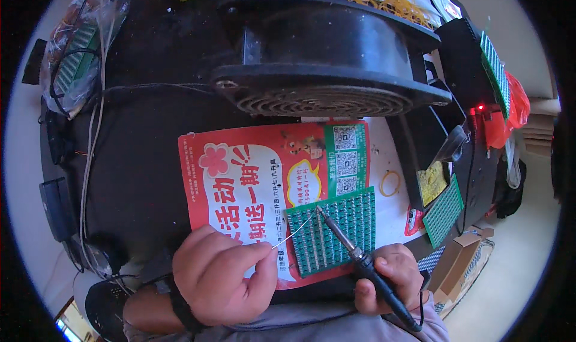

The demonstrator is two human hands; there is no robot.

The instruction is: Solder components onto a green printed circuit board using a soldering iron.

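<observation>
A green circuit board (336, 240) with rows of small parts lies on a red printed sheet (198, 168) in front of me. My right hand (393, 279) grips a black-handled soldering iron (366, 264), its metal tip touching or just above the board's upper edge. Between the thumb and fingers of my left hand (225, 273), left of the board, is a thin strand of solder wire (293, 234). The wire's far end reaches up to the iron's tip. Whether wire and tip actually touch is too small to tell.
A large black fan (324, 48) stands just beyond the sheet. Another green board (444, 213) lies at the right, near a black holder with a yellow sponge (433, 183). Rubber bands (384, 6) are heaped at the back. Cables (90, 156) and a bagged bundle (81, 54) lie left.
</observation>
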